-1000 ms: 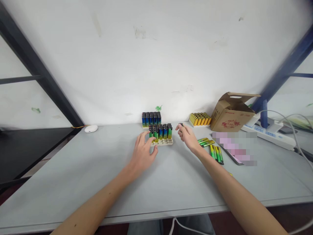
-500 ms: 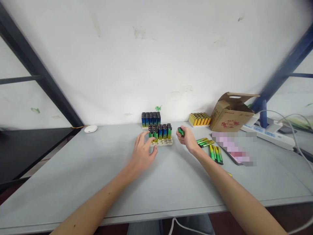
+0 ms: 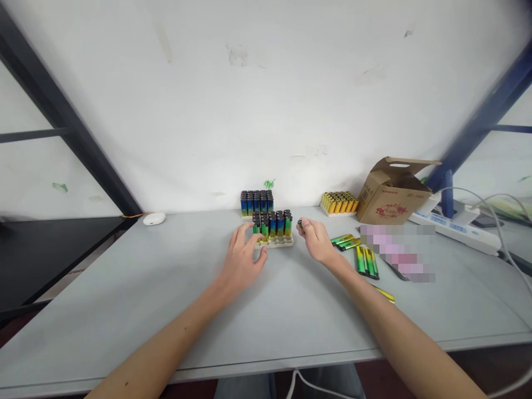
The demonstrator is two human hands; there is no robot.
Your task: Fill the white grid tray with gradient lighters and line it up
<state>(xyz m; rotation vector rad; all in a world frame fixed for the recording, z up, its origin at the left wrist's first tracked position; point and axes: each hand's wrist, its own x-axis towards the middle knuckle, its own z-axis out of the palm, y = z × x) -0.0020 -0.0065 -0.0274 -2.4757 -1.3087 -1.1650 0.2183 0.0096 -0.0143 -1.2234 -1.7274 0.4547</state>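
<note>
Right hand: it (image 3: 317, 241) has shifted slightly leftward over the last half second, and its fingers are closed around one lighter; the wrist has rolled so that less of the lighter shows.
Held lighter: its dark top (image 3: 300, 223) pokes out past the thumb, just beside the right end of the front tray (image 3: 286, 242), so it is near the sockets yet not in one.
Left hand: unmoved (image 3: 241, 260), thumb and fingers spread wide in a curve at the tray's near left corner; whether they touch it, I cannot tell.
Front tray: green and blue lighters (image 3: 280, 224) stand upright in it, with sockets showing along the near edge toward the right.
Loose lighters: two (image 3: 346, 242) and three more (image 3: 367, 262) lie flat right of the right hand; a yellow one (image 3: 384, 294) shows more beyond the forearm than a second ago.
Back of the tabletop (image 3: 166, 310): blue lighters (image 3: 257, 204) stand behind the front tray, a yellow batch (image 3: 339, 203) beside the cardboard box (image 3: 394, 205).
In the way: the left hand hides the tray's left end; the right forearm partly covers the yellow lighter.
</note>
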